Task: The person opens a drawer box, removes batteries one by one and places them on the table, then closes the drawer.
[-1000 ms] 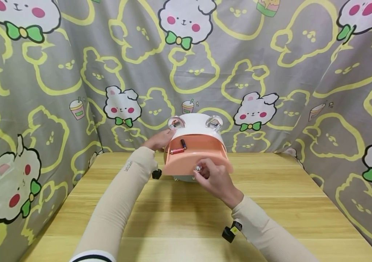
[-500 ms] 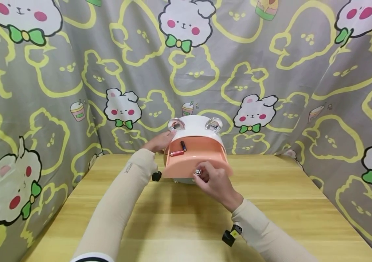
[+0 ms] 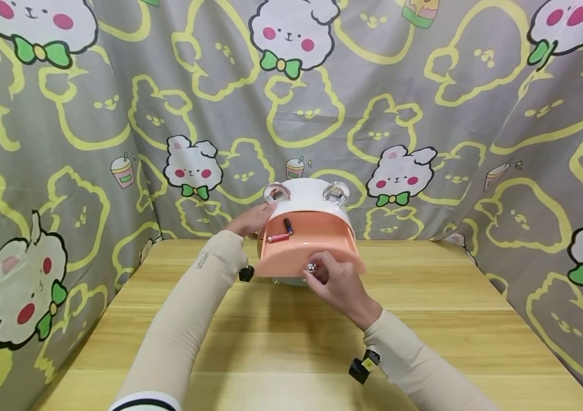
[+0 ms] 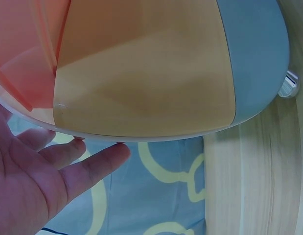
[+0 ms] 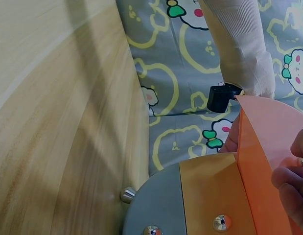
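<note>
A small rounded drawer box (image 3: 305, 194) with a white top and two clear ear-like rings stands on the table. Its coral top drawer (image 3: 312, 228) is pulled out. Inside, at the left, lie a small red cylinder (image 3: 278, 238) and a dark one (image 3: 288, 226), both battery-like. My right hand (image 3: 340, 285) pinches the silver drawer knob (image 3: 311, 267) between thumb and curled fingers. My left hand (image 3: 252, 220) rests against the box's left side. In the left wrist view, its extended fingers (image 4: 100, 164) touch the edge of the box.
Below the coral drawer, an orange-tan drawer (image 5: 210, 186) and a grey-blue one (image 5: 156, 200) are closed, each with a silver knob. Silver feet (image 5: 128, 195) lift the box off the wooden table (image 3: 291, 342). A patterned grey curtain (image 3: 250, 114) hangs behind and at both sides.
</note>
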The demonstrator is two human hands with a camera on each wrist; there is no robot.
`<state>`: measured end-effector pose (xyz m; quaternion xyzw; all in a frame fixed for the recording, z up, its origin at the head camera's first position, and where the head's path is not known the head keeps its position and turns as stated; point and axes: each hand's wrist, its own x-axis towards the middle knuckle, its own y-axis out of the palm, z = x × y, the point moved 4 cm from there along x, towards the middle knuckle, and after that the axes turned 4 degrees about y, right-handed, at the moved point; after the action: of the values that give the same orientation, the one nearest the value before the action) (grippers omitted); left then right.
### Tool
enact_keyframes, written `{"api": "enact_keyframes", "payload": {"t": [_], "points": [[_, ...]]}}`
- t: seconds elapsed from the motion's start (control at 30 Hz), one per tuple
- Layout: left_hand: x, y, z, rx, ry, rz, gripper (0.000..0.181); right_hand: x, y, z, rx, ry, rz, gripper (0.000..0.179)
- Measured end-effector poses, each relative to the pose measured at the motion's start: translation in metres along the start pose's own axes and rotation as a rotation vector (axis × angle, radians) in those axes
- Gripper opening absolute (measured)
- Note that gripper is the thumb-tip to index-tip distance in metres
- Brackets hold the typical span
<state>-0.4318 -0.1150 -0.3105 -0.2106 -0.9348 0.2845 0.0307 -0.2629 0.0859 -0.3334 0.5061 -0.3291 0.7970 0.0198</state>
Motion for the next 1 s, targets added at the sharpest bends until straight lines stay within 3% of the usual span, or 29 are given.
{"api": "enact_keyframes", "payload": {"t": [1.0], "points": [[0.0,0.0011,-0.0003,-0.025,-0.016,-0.003,0.061,-0.0047,0.0005,0.0031,-0.024,-0.01,0.003,0.028]]}}
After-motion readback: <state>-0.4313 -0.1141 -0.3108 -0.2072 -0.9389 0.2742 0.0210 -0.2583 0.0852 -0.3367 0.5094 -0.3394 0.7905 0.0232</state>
